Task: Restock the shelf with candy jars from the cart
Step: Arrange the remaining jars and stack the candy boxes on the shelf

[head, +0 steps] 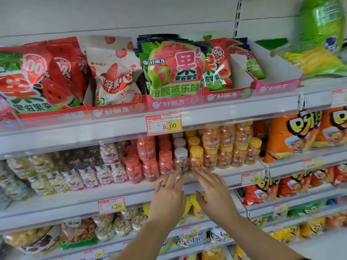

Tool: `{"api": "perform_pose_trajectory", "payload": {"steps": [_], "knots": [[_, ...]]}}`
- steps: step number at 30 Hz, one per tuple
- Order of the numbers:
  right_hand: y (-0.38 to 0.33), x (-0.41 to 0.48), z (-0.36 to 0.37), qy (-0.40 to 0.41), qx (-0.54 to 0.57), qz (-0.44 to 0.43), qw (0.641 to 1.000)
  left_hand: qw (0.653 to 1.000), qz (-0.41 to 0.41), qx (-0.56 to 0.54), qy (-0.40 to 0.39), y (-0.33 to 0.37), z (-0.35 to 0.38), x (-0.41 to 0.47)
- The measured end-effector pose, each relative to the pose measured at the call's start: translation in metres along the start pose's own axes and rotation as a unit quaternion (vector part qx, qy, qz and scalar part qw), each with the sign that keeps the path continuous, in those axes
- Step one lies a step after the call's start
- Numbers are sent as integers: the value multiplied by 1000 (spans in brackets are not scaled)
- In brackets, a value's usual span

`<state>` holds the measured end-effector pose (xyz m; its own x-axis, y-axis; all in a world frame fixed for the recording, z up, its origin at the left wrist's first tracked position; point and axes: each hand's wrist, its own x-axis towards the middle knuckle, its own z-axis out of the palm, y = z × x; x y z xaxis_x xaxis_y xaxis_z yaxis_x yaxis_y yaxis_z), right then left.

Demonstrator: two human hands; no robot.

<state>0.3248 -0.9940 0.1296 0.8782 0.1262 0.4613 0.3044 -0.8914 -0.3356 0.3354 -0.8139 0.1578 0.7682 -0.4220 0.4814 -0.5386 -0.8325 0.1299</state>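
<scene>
Rows of candy jars stand on the middle shelf: red-lidded jars, a white-lidded jar and a yellow-lidded jar at the front. My left hand reaches up with its fingertips touching the base of the white-lidded jar. My right hand lies beside it, fingertips at the base of the yellow-lidded jar. Both hands have their fingers spread and hold nothing. The cart is out of view.
Fruit-gummy bags in pink display boxes fill the upper shelf. Silver-lidded jars stand to the left, orange snack bags to the right. A green bag hangs at top right. Price tags sit on the shelf rails.
</scene>
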Motion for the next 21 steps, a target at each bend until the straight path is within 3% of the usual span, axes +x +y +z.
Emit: {"api": "perform_pose_trajectory", "payload": {"steps": [3,6,13,17,21], "knots": [[4,-3,-7,24,37,10,999,1000,10,-1,13,3,2,-5],[14,-11,-22,99,112,80,986,999,36,-4,16,13,3,0],[76,-5,-70,214,244,279,904,999,32,28,30,50,9,23],[119,14,-82,156,286,313,892,996,-64,39,39,72,20,47],[142,32,-86,105,293,285,907,989,-124,68,53,83,37,68]]}}
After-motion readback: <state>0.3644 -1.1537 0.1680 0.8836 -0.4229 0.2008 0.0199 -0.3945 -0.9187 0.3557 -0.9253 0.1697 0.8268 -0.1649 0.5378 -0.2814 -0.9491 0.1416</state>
